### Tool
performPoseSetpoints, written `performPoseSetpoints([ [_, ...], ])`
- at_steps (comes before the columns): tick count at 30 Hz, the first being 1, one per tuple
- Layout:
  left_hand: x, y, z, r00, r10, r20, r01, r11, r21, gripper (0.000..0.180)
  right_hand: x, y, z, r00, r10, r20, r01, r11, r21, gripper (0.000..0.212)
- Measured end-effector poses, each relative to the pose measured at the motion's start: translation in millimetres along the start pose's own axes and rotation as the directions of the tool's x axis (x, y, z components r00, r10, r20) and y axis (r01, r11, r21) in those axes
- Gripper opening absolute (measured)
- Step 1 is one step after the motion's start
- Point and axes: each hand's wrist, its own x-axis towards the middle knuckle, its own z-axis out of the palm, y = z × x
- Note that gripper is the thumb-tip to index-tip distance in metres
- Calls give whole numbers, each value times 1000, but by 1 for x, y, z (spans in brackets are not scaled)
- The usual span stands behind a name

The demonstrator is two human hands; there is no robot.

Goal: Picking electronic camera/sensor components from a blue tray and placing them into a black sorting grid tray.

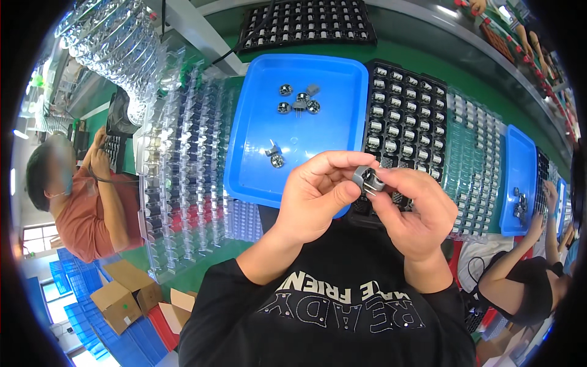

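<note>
Close in front of my chest, my left hand (318,199) and my right hand (417,208) are both closed on a small grey cylindrical part (367,180). It has a dark end and thin silvery prongs, and its exact kind is hard to make out. My left thumb and fingers grip its left side, while my right fingertips pinch the other side. Beyond my left hand lies a blue plastic tray (241,147). Several similar round parts (299,101) are clustered at its far end, and a few more (276,159) sit nearer its middle.
To the tray's right stands a black compartment tray (403,110) filled with small white-and-silver parts. Clear plastic trays (474,159) lie farther right, more (189,153) at left. Another black tray (306,24) is at the back. Other people work on both sides; cardboard boxes (122,300) stand lower left.
</note>
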Motion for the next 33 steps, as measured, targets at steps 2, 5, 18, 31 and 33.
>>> performPoseSetpoints([
  [2,-1,2,2,1000,-10,11,11,1000,-19,40,4,-1,-2,997,-72,27,73,996,-43,31],
  [5,-3,5,3,998,-43,-53,48,994,94,45,6,-3,-3,996,-78,52,81,995,-65,35],
  [18,-12,-12,-1,999,-7,-48,10,997,75,33,-13,4,2,997,45,61,-44,999,-11,26],
  [31,-24,13,-34,991,78,-113,103,116,988,44,-21,55,-33,967,221,129,-180,946,-269,9],
  [33,-24,28,-57,945,191,-266,279,-43,959,41,-13,63,-39,924,376,76,-335,888,-315,10],
])
